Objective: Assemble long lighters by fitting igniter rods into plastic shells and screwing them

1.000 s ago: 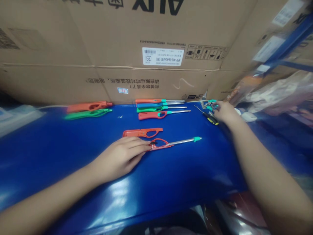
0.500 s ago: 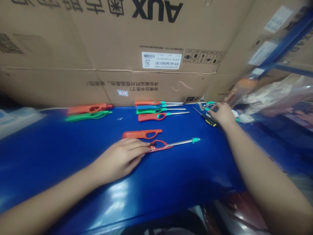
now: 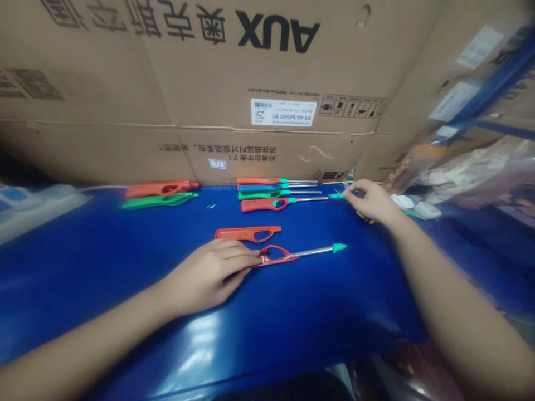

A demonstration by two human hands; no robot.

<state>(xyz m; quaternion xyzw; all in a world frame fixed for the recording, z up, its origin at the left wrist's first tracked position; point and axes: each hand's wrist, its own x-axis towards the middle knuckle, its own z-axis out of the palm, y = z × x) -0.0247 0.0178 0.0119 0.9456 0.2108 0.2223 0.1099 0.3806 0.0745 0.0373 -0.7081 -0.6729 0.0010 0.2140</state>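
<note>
On the blue table, my left hand [image 3: 213,267] is closed on the handle of an opened red gas lighter [image 3: 276,258]. Its metal tube points right and carries a green collar [image 3: 338,248]; the grip end is hidden under my fingers. A loose red half shell [image 3: 248,233] lies just beyond. Farther back and right, my right hand [image 3: 373,201] pinches a small green plastic part [image 3: 335,196]. Below that hand shows the yellow-black handle of a screwdriver [image 3: 365,218], mostly covered. Several long-necked lighters [image 3: 263,205] lie in a row left of my right hand.
A large cardboard carton [image 3: 137,83] stands along the table's back. At the back left lie orange [image 3: 154,189] and green shells [image 3: 161,201]. A bottle [image 3: 413,164], a plastic bag [image 3: 485,161] and small white pieces [image 3: 427,209] occupy the right side.
My right hand has come away from the small parts at the back right, now pinching a green piece and covering more of the screwdriver. My left hand keeps its hold; the view has shifted slightly.
</note>
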